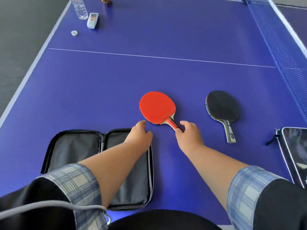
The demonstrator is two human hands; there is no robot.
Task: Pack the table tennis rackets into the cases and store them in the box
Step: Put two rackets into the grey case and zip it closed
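Right hand (189, 131) pinches the handle of the red racket (157, 107), which lies flat on the blue worktop (166, 75) just beyond the open case (74, 150). Left hand (141, 132) hovers loosely curled and holding nothing, by the case's far right corner and near the blade's edge. This looks like the first packing step: lifting the red racket to lay it in the case. Next it needs raising by the handle, swinging left and setting into one half, with the left forearm cleared off the lining. A black racket (222, 107) waits to the right, well apart, with a second case (294, 155) at the right edge. No box is in view. Far off stand a bottle (79, 8), a remote (92, 20) and a cap (74, 33), none in the way.
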